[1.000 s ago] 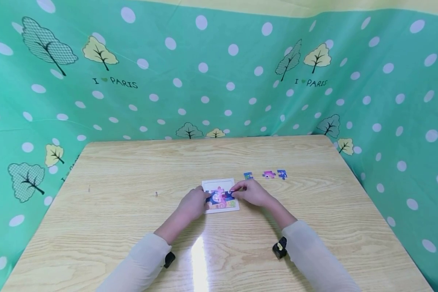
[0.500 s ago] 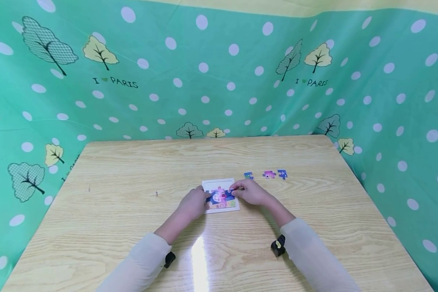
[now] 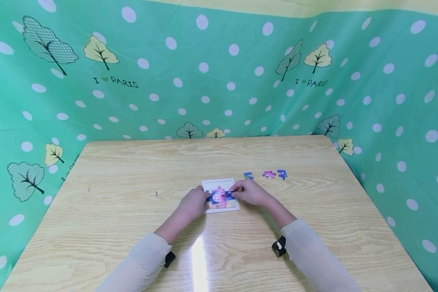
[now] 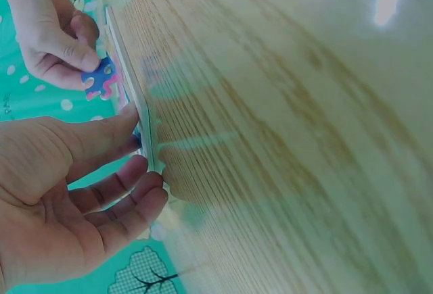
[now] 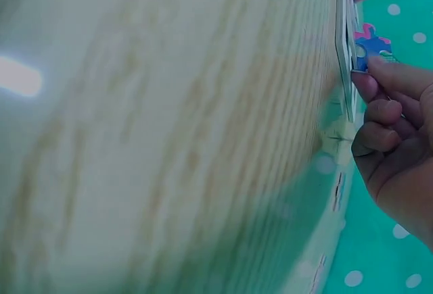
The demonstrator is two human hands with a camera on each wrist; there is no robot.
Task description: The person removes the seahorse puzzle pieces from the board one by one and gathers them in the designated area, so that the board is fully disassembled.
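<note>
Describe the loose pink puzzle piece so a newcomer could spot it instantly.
On the wooden table, find the white puzzle frame. Beyond it to the right, the pink piece lies loose between the blue-green piece and the blue star piece. Of those three, only it is mainly pink.

A wood-grain table [image 3: 113,227] shines smooth and glossy, mirroring a streak of light, as lightly creased cloth [image 3: 211,52] hangs beyond its far edge; puzzle pieces [image 3: 268,174] toward the far right corner look like printed card, and the sleeves [image 3: 315,255] are matt fabric.
</note>
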